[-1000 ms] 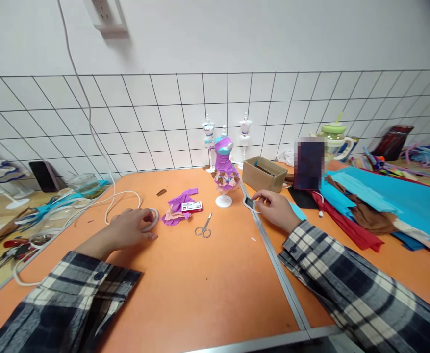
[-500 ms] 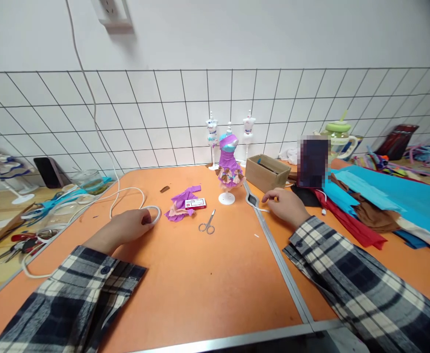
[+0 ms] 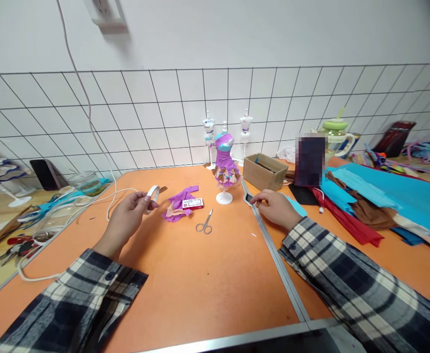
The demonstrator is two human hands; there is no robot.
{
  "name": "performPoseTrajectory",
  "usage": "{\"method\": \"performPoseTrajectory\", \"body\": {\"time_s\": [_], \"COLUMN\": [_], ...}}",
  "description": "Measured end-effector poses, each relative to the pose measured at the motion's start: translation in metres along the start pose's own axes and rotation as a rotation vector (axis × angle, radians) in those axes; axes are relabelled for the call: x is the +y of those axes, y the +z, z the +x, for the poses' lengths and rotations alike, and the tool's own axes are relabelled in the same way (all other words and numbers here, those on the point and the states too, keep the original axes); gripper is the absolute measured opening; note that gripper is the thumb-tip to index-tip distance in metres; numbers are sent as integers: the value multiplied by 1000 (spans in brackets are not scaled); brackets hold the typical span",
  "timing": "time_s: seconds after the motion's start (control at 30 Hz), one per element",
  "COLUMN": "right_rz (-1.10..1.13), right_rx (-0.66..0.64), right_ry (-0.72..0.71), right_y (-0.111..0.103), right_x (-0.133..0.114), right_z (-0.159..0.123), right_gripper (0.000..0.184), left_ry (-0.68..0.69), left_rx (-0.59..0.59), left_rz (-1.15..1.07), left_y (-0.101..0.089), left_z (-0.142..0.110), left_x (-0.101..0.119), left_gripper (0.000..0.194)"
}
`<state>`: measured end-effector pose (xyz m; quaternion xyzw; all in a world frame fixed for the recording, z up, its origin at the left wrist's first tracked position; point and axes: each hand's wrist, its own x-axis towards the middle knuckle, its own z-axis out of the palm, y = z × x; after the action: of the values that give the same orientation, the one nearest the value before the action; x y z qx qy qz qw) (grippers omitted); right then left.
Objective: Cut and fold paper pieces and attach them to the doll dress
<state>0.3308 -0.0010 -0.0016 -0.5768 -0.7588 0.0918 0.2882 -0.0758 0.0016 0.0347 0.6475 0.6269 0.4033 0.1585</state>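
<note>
My left hand (image 3: 130,215) is raised a little over the orange table and pinches a narrow white ring that looks like a roll of tape (image 3: 153,198). Over the dark oval handle recess (image 3: 248,198) in the table's metal seam, my right hand (image 3: 275,208) has its fingers bent together; what they hold, if anything, is hidden. Between the hands lie small scissors (image 3: 204,225), a red and white box (image 3: 192,204) and crumpled purple and peach fabric scraps (image 3: 176,208). Behind them stands a small dress form (image 3: 225,157) in a purple ruffled dress.
Two white dress forms (image 3: 245,128) stand at the back. A cardboard box (image 3: 262,172) sits right of the dressed form, near a pixelated dark upright object (image 3: 310,159). Blue cloth (image 3: 402,181) and other fabrics cover the right side. A white cable (image 3: 89,113) runs down the left.
My left hand has lifted the white ring off the table and turned it upright. My right hand has moved slightly left to the recess; the white strip by its fingers no longer shows.
</note>
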Motion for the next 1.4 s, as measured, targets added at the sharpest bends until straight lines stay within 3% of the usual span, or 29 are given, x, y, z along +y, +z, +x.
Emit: {"method": "performPoseTrajectory", "body": {"time_s": [0.1, 0.2, 0.37, 0.43, 0.53, 0.6, 0.7, 0.87, 1.1, 1.2, 1.3, 1.4], "right_rz": [38, 71, 90, 97, 100, 93, 101, 184, 160, 164, 164, 157], "right_rx": [-16, -24, -27, -15, -16, -45, -67, -46, -143, -154, -155, -156], "right_ry": [-7, 10, 8, -30, -69, -54, -67, -206, -221, -208, -195, -189], "right_y": [3, 4, 2, 1, 0, 1, 5, 11, 12, 13, 13, 13], "right_x": [-1, -4, -12, -15, -21, -25, -27, -28, -32, -31, -30, -29], "right_z": [0, -1, -4, -5, -6, -7, -8, -11, -13, -13, -13, -12], "right_gripper": [27, 26, 25, 22, 12, 17, 17, 46, 33, 33, 33, 32], "left_ry": [-36, -43, -59, 13, 265, 410, 467, 405, 25, 97, 166, 122], "left_rx": [-7, -130, -244, -208, -55, -52, -55, -72, -61, -74, -104, -73], "left_rz": [261, 531, 727, 746, 676, 553, 478, 598, 256, 356, 570, 525], "left_y": [-3, -6, -2, 2, 14, 27, 49, 63, 60, 56, 48, 39], "left_z": [3, 7, 5, 0, -9, -17, -27, -25, -8, -6, -5, -4], "left_x": [-11, -25, -31, -24, -7, 6, 19, 16, 0, -1, 0, -2], "left_gripper": [28, 27, 39, 41, 42, 41, 39, 27, 41, 47, 32, 29]}}
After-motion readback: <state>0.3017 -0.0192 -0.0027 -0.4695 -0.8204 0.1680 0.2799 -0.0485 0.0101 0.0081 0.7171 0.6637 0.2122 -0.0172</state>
